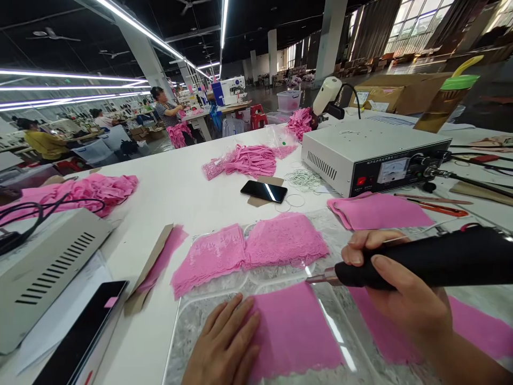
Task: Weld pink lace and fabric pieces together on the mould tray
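My left hand [224,342] lies flat with fingers spread on the left edge of a pink fabric piece [294,331], which rests on a clear glass plate [188,315]. My right hand [401,289] is wrapped round a black handheld tool [436,258]; its metal tip [318,277] points left, just above the fabric's top edge. Two pink lace pieces [248,248] lie on the plate beyond the tip.
A white control box [372,152] with a meter stands at back right, another box [44,267] at left. A black phone [263,191], rubber bands [302,179], pink fabric stacks [379,211] and heaps [94,190] lie around. Other people work at far tables.
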A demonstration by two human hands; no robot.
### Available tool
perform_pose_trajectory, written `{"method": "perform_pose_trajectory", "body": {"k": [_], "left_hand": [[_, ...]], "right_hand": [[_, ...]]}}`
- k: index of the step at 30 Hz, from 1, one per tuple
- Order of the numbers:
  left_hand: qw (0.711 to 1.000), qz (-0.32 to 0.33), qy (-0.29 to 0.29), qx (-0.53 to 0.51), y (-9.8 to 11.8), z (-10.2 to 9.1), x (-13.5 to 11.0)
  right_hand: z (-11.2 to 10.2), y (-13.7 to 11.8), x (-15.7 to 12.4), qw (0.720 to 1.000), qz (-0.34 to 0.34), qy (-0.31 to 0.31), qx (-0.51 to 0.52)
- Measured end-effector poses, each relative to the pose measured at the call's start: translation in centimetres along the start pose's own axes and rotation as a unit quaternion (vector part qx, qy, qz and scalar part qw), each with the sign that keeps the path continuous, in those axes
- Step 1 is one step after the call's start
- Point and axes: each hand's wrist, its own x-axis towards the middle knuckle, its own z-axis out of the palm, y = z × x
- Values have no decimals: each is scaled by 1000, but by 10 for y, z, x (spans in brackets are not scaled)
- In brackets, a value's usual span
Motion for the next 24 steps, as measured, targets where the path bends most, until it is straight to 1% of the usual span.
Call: {"method": "perform_pose_trajectory", "body": {"k": [8,12,13,18,22,24], "left_hand": [[1000,-14,-6,-8,3,0,-2],[1000,-18,-1,-21,3,0,-3],[999,-19,1,-26,3,0,-4],[999,-27,8,-40,3,2,-8],[999,-29,-2,-36,4,1,-10],[999,-28,-4,-34,4,1,-9]], "right_hand": [[-5,-1,1,999,2,-8,-49],[7,-6,0,999,17,28,-26],[11,-6,-1,999,19,29,-21],[22,1,-7,999,12,-27,-28],[23,7,-10,998,14,-57,-29],[22,8,-10,998,15,-60,-30]]}}
